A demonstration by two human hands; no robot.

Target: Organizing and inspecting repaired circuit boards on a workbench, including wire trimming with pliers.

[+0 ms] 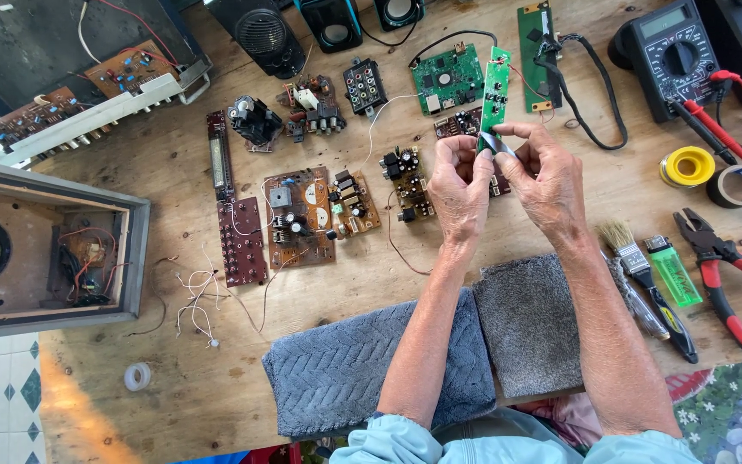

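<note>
Both my hands are raised over the wooden workbench (156, 172) and together pinch the lower end of a narrow green circuit board (496, 90) that stands upright between them. My left hand (459, 191) grips it from the left with thumb and fingers. From the right, my right hand (544, 179) holds the same end, where something small and grey sits between the fingertips. A thin wire runs from the board toward a square green board (447, 79) behind it.
Several brown circuit boards (301, 215) and parts lie across the middle. A multimeter (673, 53) with red probes, tape rolls (687, 165), pliers (723, 266), a brush (641, 271) and a green lighter (673, 273) sit on the right. An open speaker cabinet (45, 249) stands left. Two grey cloths (362, 365) lie near me.
</note>
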